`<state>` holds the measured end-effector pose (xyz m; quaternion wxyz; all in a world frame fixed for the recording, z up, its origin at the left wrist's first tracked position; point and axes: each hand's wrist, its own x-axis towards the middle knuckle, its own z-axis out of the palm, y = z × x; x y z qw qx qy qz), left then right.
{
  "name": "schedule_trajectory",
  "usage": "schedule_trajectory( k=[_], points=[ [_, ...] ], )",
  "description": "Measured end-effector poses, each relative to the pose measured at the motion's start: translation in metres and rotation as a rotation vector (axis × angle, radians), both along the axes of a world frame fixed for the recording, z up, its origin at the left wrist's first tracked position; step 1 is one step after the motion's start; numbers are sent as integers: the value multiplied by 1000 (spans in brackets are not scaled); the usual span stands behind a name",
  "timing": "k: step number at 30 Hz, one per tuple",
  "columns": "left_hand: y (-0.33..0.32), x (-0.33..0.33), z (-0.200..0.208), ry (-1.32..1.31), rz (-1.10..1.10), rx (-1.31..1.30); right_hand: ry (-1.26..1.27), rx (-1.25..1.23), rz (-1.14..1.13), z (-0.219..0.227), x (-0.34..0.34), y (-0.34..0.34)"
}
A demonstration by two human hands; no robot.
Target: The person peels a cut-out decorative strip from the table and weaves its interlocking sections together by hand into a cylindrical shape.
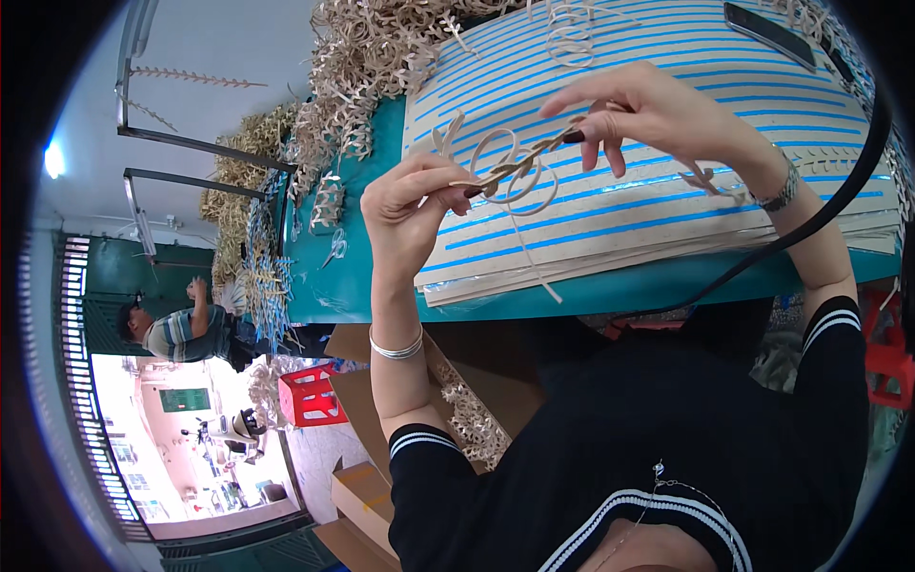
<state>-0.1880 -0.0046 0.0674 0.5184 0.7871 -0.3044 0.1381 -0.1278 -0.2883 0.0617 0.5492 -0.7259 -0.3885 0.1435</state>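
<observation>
Between my hands stretches a thin beige leafy strip (pixel 522 166), held above a stack of pale boards. My left hand (pixel 412 202) pinches one end of it between thumb and fingers. At the other end my right hand (pixel 658 116) grips the strip with thumb and fingertips, its other fingers loosely bent. A pale narrow cord (pixel 519 229) loops around the middle of the strip, and its tail hangs toward the front edge of the boards. Leaf shapes (pixel 445 136) stick up beside my left hand.
Blue-striped boards (pixel 591 205) lie stacked on a green-covered table (pixel 329 286). Leafy strips (pixel 367 57) are heaped at the far left, near small scissors (pixel 335 246). A phone (pixel 770 36) lies far right. Cardboard boxes (pixel 367 500), a red stool (pixel 313 396) and another person (pixel 186 324) are left.
</observation>
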Motion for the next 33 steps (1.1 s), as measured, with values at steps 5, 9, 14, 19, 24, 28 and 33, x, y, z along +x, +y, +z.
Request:
schedule_trajectory(
  k=[5, 9, 14, 19, 24, 28, 33],
  points=[
    [-7, 5, 2, -8, -64, 12, 76, 80, 29, -8, 11, -2],
    [-11, 9, 2, -20, -109, -11, 39, 149, 6, -17, 19, 1],
    [-18, 16, -5, -18, -184, -104, -46, 120, -30, -16, 22, 1],
    [-25, 19, -8, -7, -225, -139, -29, 73, -48, -13, 23, -2],
    [-34, 25, -15, 106, -382, -303, 161, 240, 105, -17, 24, 0],
    [-36, 29, -22, 192, -421, -395, 248, 178, 94, -14, 20, -3],
    [-48, 33, -25, 114, -447, -430, 504, 214, 328, -24, 27, -7]
  ],
)
